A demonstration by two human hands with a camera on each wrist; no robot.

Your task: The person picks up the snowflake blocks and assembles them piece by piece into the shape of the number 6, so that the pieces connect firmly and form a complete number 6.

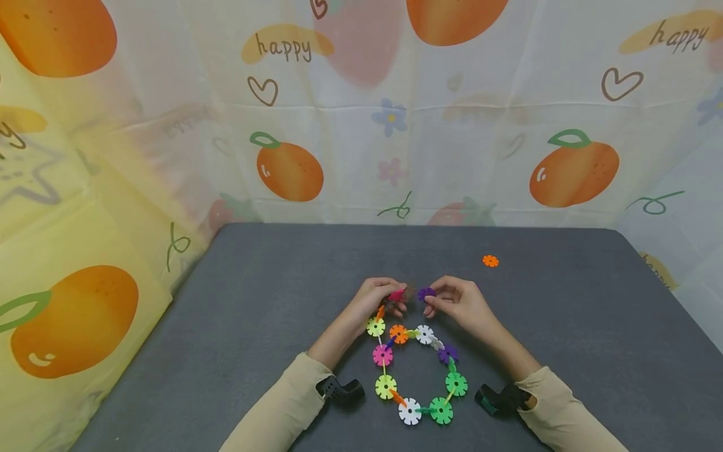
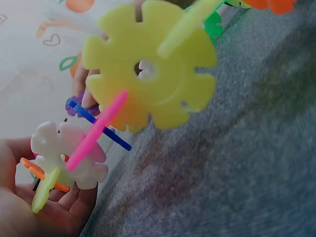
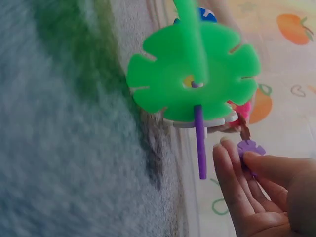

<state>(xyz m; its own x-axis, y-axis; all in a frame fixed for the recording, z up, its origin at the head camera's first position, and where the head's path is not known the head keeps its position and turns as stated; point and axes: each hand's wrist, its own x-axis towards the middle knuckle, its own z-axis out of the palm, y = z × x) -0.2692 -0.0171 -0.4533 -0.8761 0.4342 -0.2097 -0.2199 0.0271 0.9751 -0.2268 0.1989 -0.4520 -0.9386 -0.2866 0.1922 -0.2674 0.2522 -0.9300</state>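
Observation:
A chain of notched plastic snowflake discs in several colours curves in a loop across the table, with a green disc (image 1: pixel 442 410) at its near side. At the chain's far left end, my left hand (image 1: pixel 380 297) grips a pink disc (image 1: pixel 397 294), and a brown disc (image 3: pixel 244 129) sticks out toward the right. My right hand (image 1: pixel 462 302) pinches a separate purple disc (image 1: pixel 426 294) between thumb and fingers, close to the brown one. In the right wrist view the purple and brown discs nearly meet; whether they touch cannot be told. Linked discs hide part of the left fingers in the left wrist view.
A loose orange disc (image 1: pixel 490 260) lies on the dark grey table (image 1: pixel 271 276) beyond the right hand. Black wrist cameras (image 1: pixel 341 390) sit on both forearms near the chain. A fruit-printed cloth (image 1: pixel 350 157) hangs behind the table.

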